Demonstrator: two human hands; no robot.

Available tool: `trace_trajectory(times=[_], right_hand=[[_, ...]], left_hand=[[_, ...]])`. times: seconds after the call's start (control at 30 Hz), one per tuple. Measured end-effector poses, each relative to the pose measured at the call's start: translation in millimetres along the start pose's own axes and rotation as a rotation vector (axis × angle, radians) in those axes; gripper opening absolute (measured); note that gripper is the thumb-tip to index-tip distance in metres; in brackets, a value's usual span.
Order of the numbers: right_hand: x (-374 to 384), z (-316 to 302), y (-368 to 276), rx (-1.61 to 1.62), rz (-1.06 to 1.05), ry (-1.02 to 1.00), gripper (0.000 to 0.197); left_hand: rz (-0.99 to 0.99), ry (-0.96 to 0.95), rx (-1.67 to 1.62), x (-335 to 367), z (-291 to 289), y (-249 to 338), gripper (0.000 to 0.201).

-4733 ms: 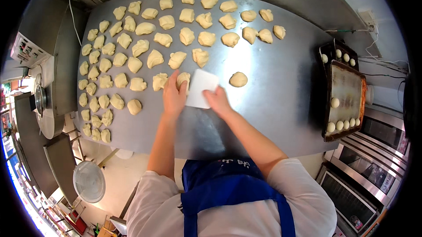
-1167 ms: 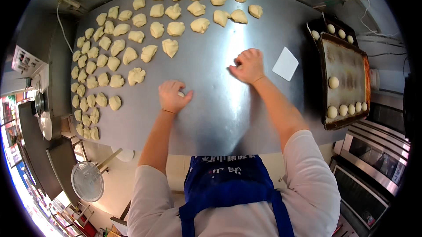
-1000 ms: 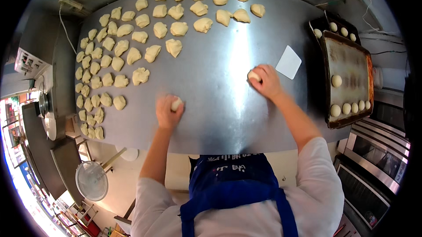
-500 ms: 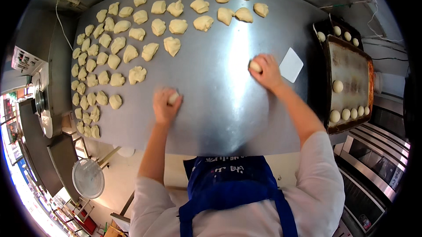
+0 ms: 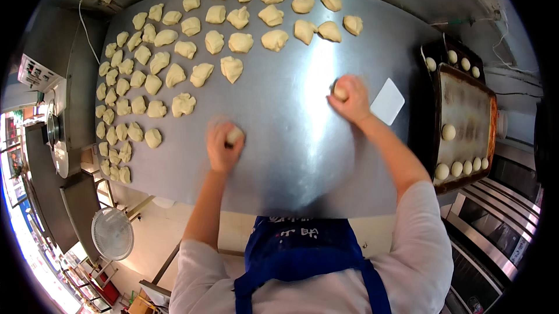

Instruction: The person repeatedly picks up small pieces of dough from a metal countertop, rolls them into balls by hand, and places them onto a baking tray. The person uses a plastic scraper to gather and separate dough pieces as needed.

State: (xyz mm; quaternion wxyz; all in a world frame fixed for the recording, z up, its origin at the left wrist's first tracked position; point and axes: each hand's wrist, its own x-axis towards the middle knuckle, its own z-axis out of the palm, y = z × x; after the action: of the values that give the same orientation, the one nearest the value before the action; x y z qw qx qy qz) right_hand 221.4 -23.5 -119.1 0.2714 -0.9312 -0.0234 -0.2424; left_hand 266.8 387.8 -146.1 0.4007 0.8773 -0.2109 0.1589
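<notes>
On the steel table (image 5: 279,157), my left hand (image 5: 223,145) is curled round a pale dough ball (image 5: 234,136), slightly smeared by motion. Farther right, my right hand (image 5: 353,99) cups a second dough ball (image 5: 342,91) against the tabletop. Its fingertips are blurred. Many uneven dough pieces (image 5: 231,69) lie in loose rows over the left and far parts of the table. A white flat scraper (image 5: 387,102) rests just right of my right hand.
At the right edge stands a browned baking tray (image 5: 466,101) with several smooth dough balls (image 5: 448,132) in it. Another dark tray (image 5: 448,46) with dough balls sits behind. A round fan (image 5: 112,233) stands below the table's left end.
Both hands have shifted slightly on the table, each still round its dough ball. The whole view has tilted a little, so the table sits lower in the picture.
</notes>
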Motion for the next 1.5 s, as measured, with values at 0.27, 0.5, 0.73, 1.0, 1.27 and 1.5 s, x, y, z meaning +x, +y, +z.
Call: trace_trajectory(times=[0.27, 0.5, 0.73, 1.0, 1.27, 1.5], right_hand=[[77.5, 28.6, 16.2, -0.165, -0.379, -0.057, 0.029], [5.0, 26.8, -2.3, 0.146, -0.132, -0.043, 0.027], [76.1, 30.9, 11.8, -0.147, -0.352, -0.132, 0.034], [-8.1, 46.8, -31.9, -0.059, 0.198, 0.161, 0.048], [-108.1, -49.3, -85.6, 0.111, 0.222, 0.119, 0.033], [-153.2, 13.1, -147.9, -0.112, -0.079, -0.123, 0.025]], left_hand=[[0.275, -0.304, 0.074, 58.6, 40.8, 25.7, 0.037], [0.235, -0.206, -0.171, -0.9, 11.9, 27.6, 0.027], [0.224, -0.188, 0.05, 78.8, 38.8, -8.0, 0.03], [-0.003, -0.078, 0.148, -0.3, 15.6, 31.5, 0.047], [0.022, -0.305, 0.07, -78.3, -87.0, 22.2, 0.042], [0.266, -0.337, 0.013, -59.5, -17.8, 74.7, 0.04]])
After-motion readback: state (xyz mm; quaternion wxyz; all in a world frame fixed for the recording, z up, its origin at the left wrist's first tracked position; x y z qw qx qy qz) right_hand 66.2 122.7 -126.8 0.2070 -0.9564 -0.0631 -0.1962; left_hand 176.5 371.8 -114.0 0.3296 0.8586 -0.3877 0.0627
